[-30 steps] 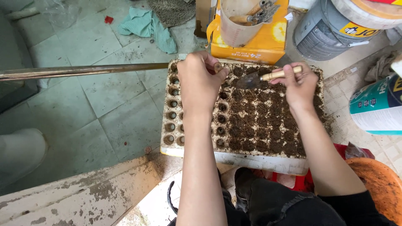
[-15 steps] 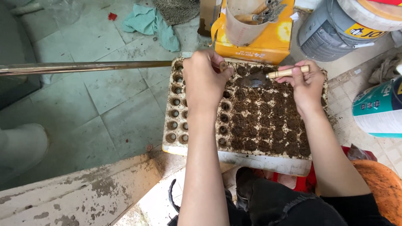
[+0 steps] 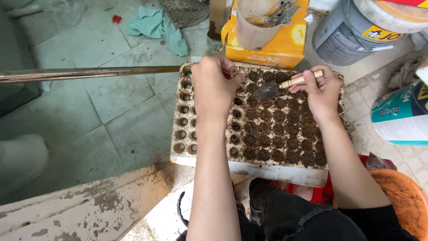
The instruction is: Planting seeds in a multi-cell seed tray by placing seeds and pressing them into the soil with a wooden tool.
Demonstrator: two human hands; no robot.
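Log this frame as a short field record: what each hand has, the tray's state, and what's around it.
left hand: pinches a small brown tube over the tray
right hand: grip on a trowel by its wooden handle, blade above the soil
tray: right cells filled with soil, left columns show open tubes
behind tray: yellow box, grey bucket
left: metal pole, green cloth on the tiled floor
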